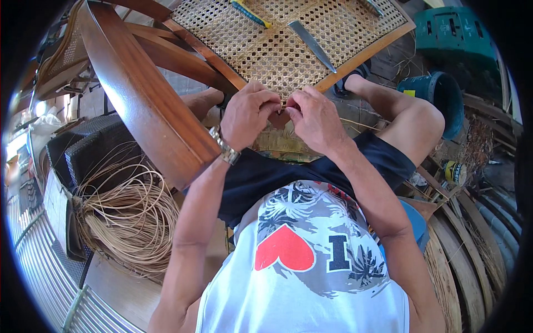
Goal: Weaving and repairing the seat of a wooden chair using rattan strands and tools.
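A wooden chair frame (139, 111) holds a woven cane seat (283, 61), its near corner between my hands. My left hand (244, 116), with a metal watch at the wrist, pinches at that corner. My right hand (316, 122) has its fingers curled at the same corner, just beside it. What the fingertips grip is too small to make out. On the weave lie a flat metal blade (312, 46), a tool with a blue and yellow handle (249, 14) and another tool (373, 8) at the upper right edge.
A coil of cane strands (127, 222) lies at my left beside dark padded shapes (89, 144). At my right are a green crate (452, 33), a teal bucket (444, 105), a yellow-labelled tub (453, 172) and long wooden strips (461, 255). My bare legs straddle the seat's corner.
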A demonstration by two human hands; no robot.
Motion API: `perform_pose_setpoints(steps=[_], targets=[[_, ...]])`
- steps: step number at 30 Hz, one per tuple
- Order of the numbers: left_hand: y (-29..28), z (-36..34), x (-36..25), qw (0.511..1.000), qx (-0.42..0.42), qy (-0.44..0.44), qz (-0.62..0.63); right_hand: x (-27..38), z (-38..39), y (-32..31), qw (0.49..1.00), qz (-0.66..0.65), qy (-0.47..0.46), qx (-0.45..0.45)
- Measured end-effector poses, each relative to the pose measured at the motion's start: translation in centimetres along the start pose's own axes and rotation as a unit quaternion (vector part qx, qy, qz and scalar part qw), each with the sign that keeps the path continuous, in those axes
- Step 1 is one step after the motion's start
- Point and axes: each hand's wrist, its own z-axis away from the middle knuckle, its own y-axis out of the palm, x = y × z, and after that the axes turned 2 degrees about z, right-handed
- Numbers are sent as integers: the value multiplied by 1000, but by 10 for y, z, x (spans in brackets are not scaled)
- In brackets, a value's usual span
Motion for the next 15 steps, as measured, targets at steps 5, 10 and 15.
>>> perform_pose_setpoints(steps=[5,10,15], targets=[[-9,-12,9,991,122,54,-31,-2,1,-5,1000,-5,-8,20],[-14,-29,16,969,192,105,-118,2,3,-2,998,51,-32,3],[-17,-52,24,948,260,173,-67,0,3,-7,1000,16,-19,17]])
